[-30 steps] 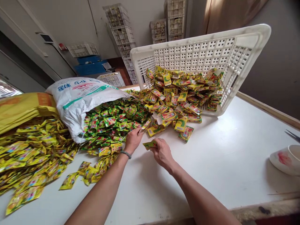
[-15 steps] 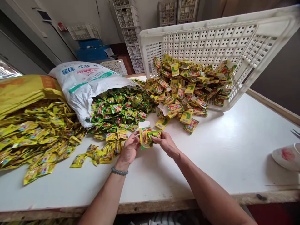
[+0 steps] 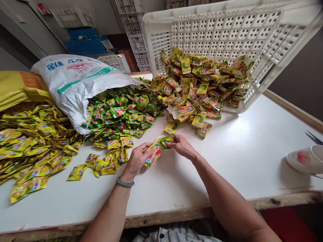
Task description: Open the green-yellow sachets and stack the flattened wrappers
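At the far left of the white desk point(image 3: 161, 201), a yellow bag point(image 3: 15, 89) lies behind a broad heap of yellow packets point(image 3: 30, 144). Next to it a white sack point(image 3: 75, 75) rests on its side, green packets point(image 3: 121, 114) spilling from its mouth, with a few loose yellow packets point(image 3: 103, 164) in front. The left hand point(image 3: 136, 160), a beaded bracelet point(image 3: 125, 183) at its wrist, grips a small printed box point(image 3: 154, 156), held tilted above the desk near its front. The right hand point(image 3: 183, 147) pinches a green-yellow packet point(image 3: 167, 139) at the box's upper end; how far inside it sits cannot be told. Behind, similar boxes point(image 3: 199, 90) spill from a tipped white crate point(image 3: 222, 37). Farther right stands a flower-printed cup point(image 3: 301, 161), just beside a dark pointed tool point(image 3: 314, 137).
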Tool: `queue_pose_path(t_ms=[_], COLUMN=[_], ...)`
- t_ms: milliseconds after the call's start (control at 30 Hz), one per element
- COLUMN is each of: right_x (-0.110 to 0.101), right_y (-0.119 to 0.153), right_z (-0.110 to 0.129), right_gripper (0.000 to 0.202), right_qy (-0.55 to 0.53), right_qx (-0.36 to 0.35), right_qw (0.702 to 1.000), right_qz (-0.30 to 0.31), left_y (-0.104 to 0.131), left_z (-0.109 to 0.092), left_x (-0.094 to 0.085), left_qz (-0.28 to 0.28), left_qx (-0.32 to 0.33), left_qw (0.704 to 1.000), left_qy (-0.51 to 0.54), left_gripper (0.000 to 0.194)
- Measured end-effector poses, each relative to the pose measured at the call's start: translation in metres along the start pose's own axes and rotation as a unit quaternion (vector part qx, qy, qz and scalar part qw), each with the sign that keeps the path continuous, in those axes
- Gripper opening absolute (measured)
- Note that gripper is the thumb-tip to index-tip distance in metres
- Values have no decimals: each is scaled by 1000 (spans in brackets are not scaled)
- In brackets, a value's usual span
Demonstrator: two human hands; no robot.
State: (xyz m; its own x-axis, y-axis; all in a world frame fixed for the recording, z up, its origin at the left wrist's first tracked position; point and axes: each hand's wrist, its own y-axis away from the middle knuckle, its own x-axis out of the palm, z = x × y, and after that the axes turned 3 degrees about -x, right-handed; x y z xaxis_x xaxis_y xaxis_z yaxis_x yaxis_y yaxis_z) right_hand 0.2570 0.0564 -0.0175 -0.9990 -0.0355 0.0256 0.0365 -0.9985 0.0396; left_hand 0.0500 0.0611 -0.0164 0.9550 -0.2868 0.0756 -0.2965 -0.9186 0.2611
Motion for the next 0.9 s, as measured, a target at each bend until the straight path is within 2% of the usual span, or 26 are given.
queue_pose_path(t_ms=[100,133,267,333,467,533,633,733,900], right_x=[-8,-9,-3,4,13,13,13,16,17], right_y=[2,3,7,9,12,12,10,9,11], right_z=[1,3,7,7,7,8,9,7,6], right_gripper=[24,23,15,14,5,15,26,22,26], right_qy=[88,118,188,190,195,187,160,127,133], right_qx=[8,0,-41,-55,-82,-101,-117,-113,-111], right_qw=[994,991,981,979,977,976,977,979,979], right_qz=[60,60,-27,-54,-34,-38,-77,-112,-109], left_y=[1,2,4,5,6,4,2,2,8], left_z=[5,6,5,2,-5,-6,-5,-5,-11], left_x=[0,0,6,11,21,23,22,19,15], left_qz=[26,32,27,23,5,-22,-47,-52,-28], left_qx=[-16,-19,-31,-46,-64,-61,-47,-35,-51], left_qw=[999,999,999,999,996,994,992,991,992], left_qy=[-16,-22,-12,4,61,89,110,116,110], left_gripper=[44,43,43,45,50,52,54,53,52])
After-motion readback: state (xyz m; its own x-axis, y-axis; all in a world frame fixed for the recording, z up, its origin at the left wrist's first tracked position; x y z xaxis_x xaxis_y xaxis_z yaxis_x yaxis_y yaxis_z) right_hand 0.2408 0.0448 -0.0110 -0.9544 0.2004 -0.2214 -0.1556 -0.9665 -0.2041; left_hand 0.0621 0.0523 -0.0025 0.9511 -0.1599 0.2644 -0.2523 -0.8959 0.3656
